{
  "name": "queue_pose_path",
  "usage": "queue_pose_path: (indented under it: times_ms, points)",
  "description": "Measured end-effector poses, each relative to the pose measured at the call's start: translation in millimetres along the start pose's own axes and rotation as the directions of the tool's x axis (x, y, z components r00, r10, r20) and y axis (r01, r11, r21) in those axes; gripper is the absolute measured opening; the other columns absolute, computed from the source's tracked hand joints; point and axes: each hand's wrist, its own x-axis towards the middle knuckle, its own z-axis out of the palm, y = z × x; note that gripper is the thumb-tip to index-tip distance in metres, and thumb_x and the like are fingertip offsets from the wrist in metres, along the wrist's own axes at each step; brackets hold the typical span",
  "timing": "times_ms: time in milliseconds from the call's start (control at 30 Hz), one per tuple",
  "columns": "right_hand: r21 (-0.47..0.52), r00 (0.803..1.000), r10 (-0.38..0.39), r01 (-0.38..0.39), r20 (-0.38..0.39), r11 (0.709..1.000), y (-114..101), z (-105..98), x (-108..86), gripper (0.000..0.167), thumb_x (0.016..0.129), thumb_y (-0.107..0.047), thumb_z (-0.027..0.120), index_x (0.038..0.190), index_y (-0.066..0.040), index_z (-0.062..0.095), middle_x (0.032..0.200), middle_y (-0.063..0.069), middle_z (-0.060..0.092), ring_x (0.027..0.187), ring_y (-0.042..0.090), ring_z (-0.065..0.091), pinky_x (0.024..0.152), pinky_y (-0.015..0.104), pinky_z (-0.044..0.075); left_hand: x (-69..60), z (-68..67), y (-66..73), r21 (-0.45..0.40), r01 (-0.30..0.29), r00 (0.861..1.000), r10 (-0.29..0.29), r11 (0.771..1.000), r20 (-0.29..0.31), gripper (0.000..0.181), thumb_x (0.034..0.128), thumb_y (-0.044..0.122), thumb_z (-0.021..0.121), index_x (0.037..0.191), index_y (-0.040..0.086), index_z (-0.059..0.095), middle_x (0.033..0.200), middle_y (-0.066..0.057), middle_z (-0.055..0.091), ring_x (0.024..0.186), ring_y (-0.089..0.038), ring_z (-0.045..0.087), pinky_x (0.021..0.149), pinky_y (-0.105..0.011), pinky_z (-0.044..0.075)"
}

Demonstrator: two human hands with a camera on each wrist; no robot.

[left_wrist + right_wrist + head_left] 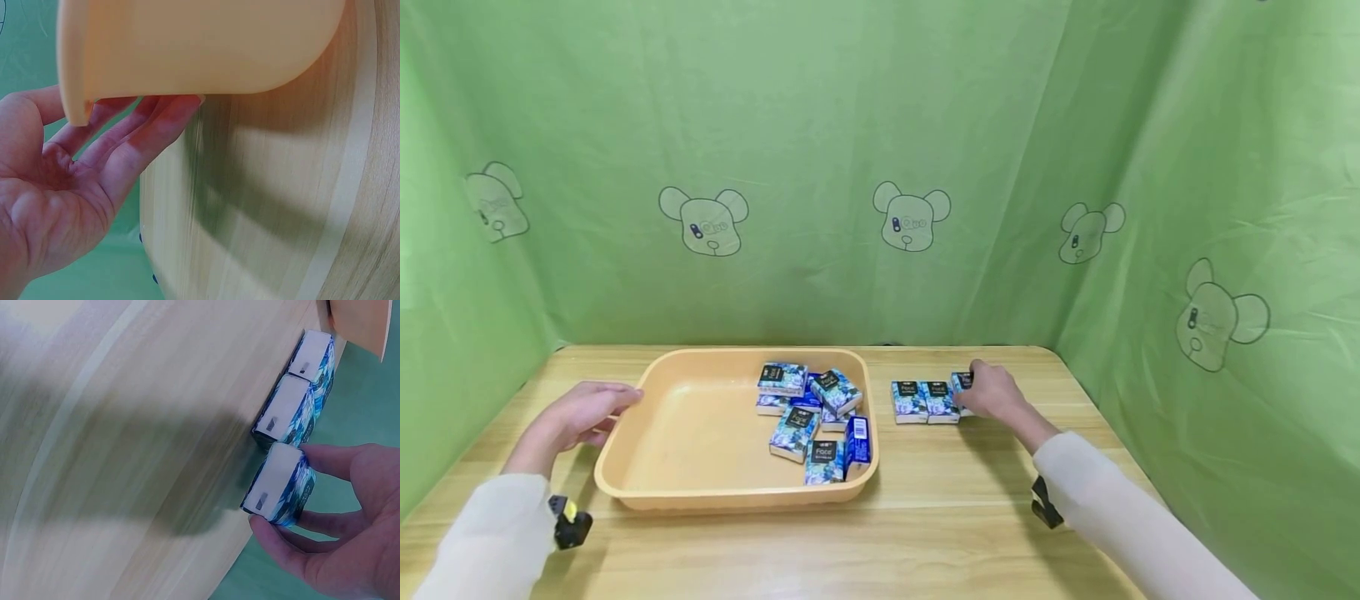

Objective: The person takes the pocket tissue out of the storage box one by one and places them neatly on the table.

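My left hand (587,412) holds the left rim of a peach-orange tray (730,493). In the left wrist view its thumb reaches the rim, while its fingers (150,134) lie against the tray's wall and underside. At the right, my right hand (996,392) pinches a small blue floral tissue pack (275,484) between thumb and fingers. That pack stands at the right end of a row, close beside a middle tissue pack (940,402) and a left one (910,402). My fingers partly hide the held pack in the head view.
Several more tissue packs (794,432) lie jumbled in the right part of the tray, one leaning on edge against its right wall. The wooden table (925,542) ends at a green curtain (812,292) behind and on both sides.
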Motion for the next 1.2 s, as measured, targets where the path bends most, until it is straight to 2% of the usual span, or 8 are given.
queue_pose_path:
  times_ms: [233, 467, 1000, 1200]
  points:
    - [-0.01, 1.0, 0.005, -0.005, 0.006, 1.0, 2, 2, 1.1, 0.082, 0.09, -0.029, 0.075, 0.148, 0.013, 0.035, 0.144, 0.04, 0.045, 0.128, 0.055, 0.05, 0.106, 0.061, 0.048, 0.2, 0.4, 0.9, 0.005, -0.002, 1.0, 0.002, 1.0, 0.003, 0.069, 0.1082, 0.036, 0.044, 0.153, -0.014, 0.025, 0.142, -0.038, 0.047, 0.09, -0.014, 0.07, 0.073, -0.035, 0.064]
    - [-0.033, 1.0, -0.005, 0.005, 0.001, 0.999, 3, 5, 1.1, 0.081, 0.091, -0.029, 0.075, 0.147, 0.014, 0.036, 0.141, 0.041, 0.047, 0.127, 0.055, 0.05, 0.106, 0.06, 0.048, 1.0, 0.5, 0.6, 0.014, -0.006, 1.0, 0.006, 1.0, 0.009, 0.07, 0.1086, 0.036, 0.043, 0.153, -0.014, 0.023, 0.146, -0.039, 0.042, 0.093, -0.015, 0.07, 0.075, -0.035, 0.064]
    - [-0.018, 1.0, 0.0, 0.001, 0.031, 1.0, 3, 8, 1.7, 0.082, 0.093, -0.031, 0.073, 0.149, 0.014, 0.033, 0.146, 0.041, 0.042, 0.133, 0.057, 0.043, 0.113, 0.062, 0.041, -0.6, 0.1, 2.7, 0.012, -0.003, 1.0, 0.003, 1.0, 0.011, 0.07, 0.1086, 0.036, 0.042, 0.152, -0.016, 0.022, 0.147, -0.041, 0.039, 0.096, -0.017, 0.07, 0.08, -0.037, 0.064]
    - [-0.037, 1.0, -0.008, 0.009, 0.029, 0.999, 4, 13, 4.4, 0.081, 0.093, -0.031, 0.072, 0.149, 0.014, 0.034, 0.144, 0.041, 0.044, 0.133, 0.057, 0.044, 0.112, 0.061, 0.042, -0.5, 1.1, 1.1, -0.007, 0.001, 1.0, -0.001, 1.0, 0.003, 0.068, 0.1084, 0.034, 0.043, 0.152, -0.016, 0.025, 0.138, -0.038, 0.05, 0.093, -0.017, 0.071, 0.079, -0.038, 0.064]
